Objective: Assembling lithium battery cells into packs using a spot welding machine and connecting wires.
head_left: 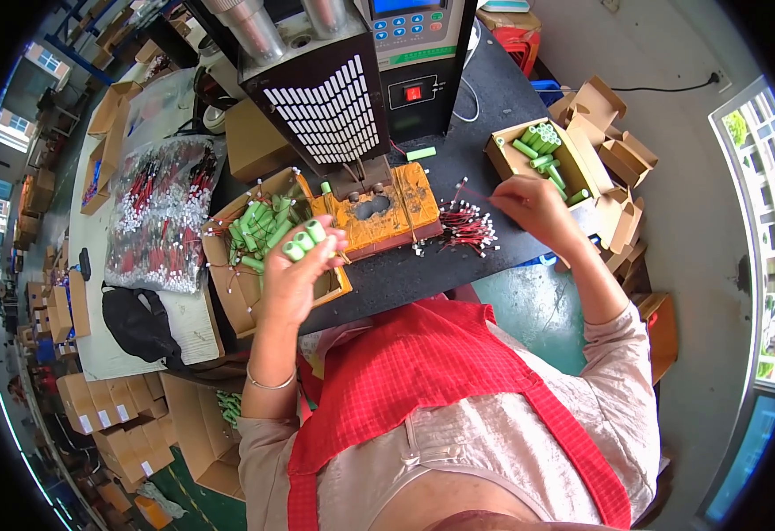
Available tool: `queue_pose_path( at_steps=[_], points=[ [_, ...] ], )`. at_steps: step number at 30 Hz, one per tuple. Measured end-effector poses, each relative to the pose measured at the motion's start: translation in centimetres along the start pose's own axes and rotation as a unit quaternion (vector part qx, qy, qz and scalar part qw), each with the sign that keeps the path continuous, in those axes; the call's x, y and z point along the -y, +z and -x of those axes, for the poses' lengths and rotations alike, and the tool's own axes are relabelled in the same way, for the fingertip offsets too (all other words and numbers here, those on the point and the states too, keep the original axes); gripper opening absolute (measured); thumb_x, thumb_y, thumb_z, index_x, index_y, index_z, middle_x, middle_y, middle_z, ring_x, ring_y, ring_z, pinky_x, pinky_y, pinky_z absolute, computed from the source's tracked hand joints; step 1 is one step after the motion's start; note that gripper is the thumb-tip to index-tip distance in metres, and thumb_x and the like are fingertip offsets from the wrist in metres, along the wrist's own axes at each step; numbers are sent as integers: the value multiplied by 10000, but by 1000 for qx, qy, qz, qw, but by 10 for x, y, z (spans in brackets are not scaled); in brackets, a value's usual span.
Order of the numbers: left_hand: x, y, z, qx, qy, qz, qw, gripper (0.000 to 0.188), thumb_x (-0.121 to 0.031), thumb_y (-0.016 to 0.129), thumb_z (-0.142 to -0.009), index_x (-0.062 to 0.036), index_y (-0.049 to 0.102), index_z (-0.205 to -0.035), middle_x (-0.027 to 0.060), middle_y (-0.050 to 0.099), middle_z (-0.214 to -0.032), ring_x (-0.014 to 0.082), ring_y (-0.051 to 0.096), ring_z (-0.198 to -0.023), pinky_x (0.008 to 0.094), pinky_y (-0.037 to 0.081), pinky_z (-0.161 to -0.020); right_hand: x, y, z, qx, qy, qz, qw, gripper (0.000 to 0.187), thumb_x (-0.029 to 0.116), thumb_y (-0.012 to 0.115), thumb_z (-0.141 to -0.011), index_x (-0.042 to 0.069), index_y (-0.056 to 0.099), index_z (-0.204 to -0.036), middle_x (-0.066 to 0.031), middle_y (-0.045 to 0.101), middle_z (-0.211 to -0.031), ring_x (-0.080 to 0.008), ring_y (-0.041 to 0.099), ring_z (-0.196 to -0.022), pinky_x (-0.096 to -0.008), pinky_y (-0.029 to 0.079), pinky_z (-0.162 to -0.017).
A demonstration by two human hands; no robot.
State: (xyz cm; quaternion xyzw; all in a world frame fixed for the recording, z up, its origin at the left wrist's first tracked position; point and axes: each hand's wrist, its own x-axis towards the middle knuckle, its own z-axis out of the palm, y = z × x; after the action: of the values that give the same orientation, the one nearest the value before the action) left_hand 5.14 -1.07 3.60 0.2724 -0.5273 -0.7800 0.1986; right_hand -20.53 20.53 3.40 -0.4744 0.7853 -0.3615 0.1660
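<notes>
The left hand [288, 281] is curled round a small clutch of cells [303, 240] — at least three, short smooth green cylinders, their pale round ends turned up — held above the near edge of an orange block [418, 202]. The right hand [536, 211] has its thumb and fingertips pinched together on a thin red lead [476, 190], which runs out to the left over the worktop [361, 296]. Below that lead lies a heap of leads [471, 228], red and dark wires with small white plugs, just beside the block. The block is scuffed and stained, with a dark hollow in its top. Left of it, an open box [222, 281] holds many green cells tangled with wires; to the right, another box [504, 164] holds more cells, and one loose cell [421, 153] lies behind the block. Over the block stands a black machine [317, 97] with a slotted white grille; its panel carries a blue screen [402, 5], arrow buttons and a green strip [418, 55] of pale print — too small to read — above a red switch [413, 93]. Farther left are a clear bag [162, 217] of leads and cartons [131, 438] bearing white labels, also illegible.
</notes>
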Motion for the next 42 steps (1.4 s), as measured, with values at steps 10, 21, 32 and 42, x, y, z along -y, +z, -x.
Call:
queue_pose_path(
  at_steps=[10, 21, 32, 42],
  points=[
    [19, 53, -4, 39, -58, 161, 984, 443, -73, 644, -801, 7, 463, -1197, 115, 597, -1074, 172, 608, -886, 257, 504, -707, 8, 33, 32, -18, 68, -391, 918, 126, 139, 620, -839, 15, 607, -850, -1, 599, -802, -69, 537, -760, -215, 446, -706],
    [28, 56, -3, 44, -37, 111, 992, 336, -68, 661, -784, 14, 540, -1086, 57, 617, -890, 124, 611, -775, 236, 508, -626, 59, 66, 14, 78, 25, -361, 929, 180, 123, 592, -857, -19, 597, -966, -53, 616, -903, -98, 572, -851, -254, 465, -782],
    [18, 30, -36, -26, 252, -363, 897, 209, -87, 710, -703, 9, 637, -874, 114, 608, -744, 227, 602, -638, 300, 468, -570, 72, 75, -38, 75, 65, -353, 930, 187, 190, 569, -880, 5, 591, -897, -6, 601, -764, -55, 553, -708, -195, 475, -668],
    [17, 31, -43, -33, 254, -402, 879, 150, -114, 701, -708, -35, 648, -823, 106, 615, -664, 266, 603, -583, 323, 475, -537, 72, 76, -50, 104, 75, -287, 949, 220, 215, 567, -883, 2, 591, -835, -5, 594, -719, -52, 529, -660, -200, 460, -623]
  ],
)
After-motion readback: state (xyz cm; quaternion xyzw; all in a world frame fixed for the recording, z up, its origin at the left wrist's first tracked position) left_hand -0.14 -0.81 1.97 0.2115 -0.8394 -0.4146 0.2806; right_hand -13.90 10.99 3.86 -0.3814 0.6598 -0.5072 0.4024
